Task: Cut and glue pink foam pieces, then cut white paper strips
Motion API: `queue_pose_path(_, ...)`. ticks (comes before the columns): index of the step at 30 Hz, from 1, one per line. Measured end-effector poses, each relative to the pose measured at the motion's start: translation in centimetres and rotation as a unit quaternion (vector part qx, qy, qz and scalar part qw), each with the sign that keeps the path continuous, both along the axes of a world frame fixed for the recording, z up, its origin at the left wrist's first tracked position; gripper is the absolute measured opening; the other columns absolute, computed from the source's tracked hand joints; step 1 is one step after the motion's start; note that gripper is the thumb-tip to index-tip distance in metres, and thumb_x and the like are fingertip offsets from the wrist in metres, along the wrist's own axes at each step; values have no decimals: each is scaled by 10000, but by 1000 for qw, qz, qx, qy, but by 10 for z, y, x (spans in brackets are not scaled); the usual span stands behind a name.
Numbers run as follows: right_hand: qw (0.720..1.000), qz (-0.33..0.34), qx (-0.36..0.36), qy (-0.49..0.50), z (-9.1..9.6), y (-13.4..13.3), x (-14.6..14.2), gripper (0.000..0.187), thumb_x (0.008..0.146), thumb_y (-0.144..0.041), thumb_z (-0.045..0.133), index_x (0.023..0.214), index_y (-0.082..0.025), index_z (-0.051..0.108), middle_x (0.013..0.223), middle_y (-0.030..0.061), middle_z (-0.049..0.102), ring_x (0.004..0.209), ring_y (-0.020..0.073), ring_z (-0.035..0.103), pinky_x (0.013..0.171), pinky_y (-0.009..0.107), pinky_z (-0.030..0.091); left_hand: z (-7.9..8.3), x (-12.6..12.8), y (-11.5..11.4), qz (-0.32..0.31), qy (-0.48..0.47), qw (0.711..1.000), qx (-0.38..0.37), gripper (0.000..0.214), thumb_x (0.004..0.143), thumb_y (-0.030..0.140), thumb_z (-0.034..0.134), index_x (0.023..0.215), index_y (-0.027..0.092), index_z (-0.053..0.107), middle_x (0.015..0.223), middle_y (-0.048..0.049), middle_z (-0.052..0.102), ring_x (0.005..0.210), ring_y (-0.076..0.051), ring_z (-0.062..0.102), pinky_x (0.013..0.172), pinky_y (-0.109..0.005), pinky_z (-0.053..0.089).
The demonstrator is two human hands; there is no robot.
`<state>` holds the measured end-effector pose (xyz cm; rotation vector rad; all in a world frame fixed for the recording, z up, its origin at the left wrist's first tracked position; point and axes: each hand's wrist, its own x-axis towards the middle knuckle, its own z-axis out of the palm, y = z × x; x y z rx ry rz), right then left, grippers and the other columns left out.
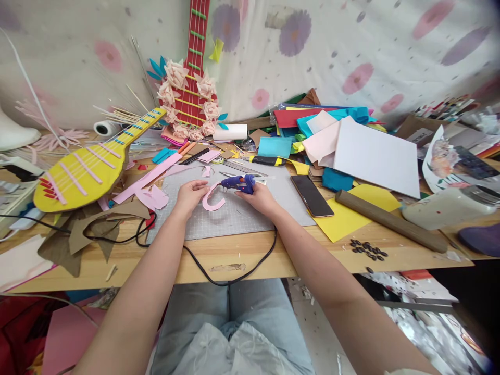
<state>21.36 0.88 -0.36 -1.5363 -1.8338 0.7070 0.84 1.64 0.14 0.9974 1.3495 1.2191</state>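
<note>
Mid-frame, the left hand (192, 196) is pinching a pink strip (214, 207), the right hand (255, 198) gripping a glue gun (238, 183) (aimed left, toward it).

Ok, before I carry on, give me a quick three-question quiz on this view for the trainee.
1. Which hand holds the blue hot-glue gun?
2. True or false: in the picture, the yellow pear-shaped instrument is left of the red flower-trimmed instrument.
3. What shape is the pink strip at the left hand?
A) straight
B) an open curve
C) a closed ring

Key: 1. The right hand; 2. True; 3. B
</note>
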Motion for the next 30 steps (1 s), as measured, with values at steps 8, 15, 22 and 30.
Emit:
queue_pose_path(8, 1000, 27, -5, 1, -4, 0, -2, 382, 702, -491, 589, 913, -182, 663, 744, 32, 647, 682, 162, 574, 651, 280, 440, -1, 1, 1, 5, -4, 1000, 1, 244, 595, 71, 661, 835, 104, 631, 691, -50, 664, 573, -148, 623, 661, -314, 499)
queue_pose_path(15, 996, 73, -19, 42, -3, -2, -2, 388, 687, -465, 609, 943, -178, 658, 800, 28, 660, 733, 160, 584, 690, 276, 449, -3, 0, 1, 4, -6, 1000, 7, 274, 563, 98, 692, 829, 105, 628, 697, -45, 659, 588, -140, 620, 665, -304, 494)
queue_pose_path(22, 993, 103, -26, 42, -1, -5, -3, 378, 690, -437, 618, 974, -189, 652, 845, 22, 670, 779, 166, 595, 749, 292, 455, -5, -2, 3, 4, 2, 1000, 14, 286, 541, 113, 695, 821, 114, 637, 709, -45, 663, 606, -133, 616, 632, -269, 492)
queue_pose_path(30, 990, 134, -24, 36, -2, -5, -4, 329, 692, -397, 623, 944, -187, 649, 843, 18, 666, 792, 162, 593, 732, 274, 453, -6, -2, 3, 2, 20, 1000, 14, 297, 549, 137, 702, 836, 118, 631, 766, -67, 660, 636, -153, 625, 675, -320, 499)
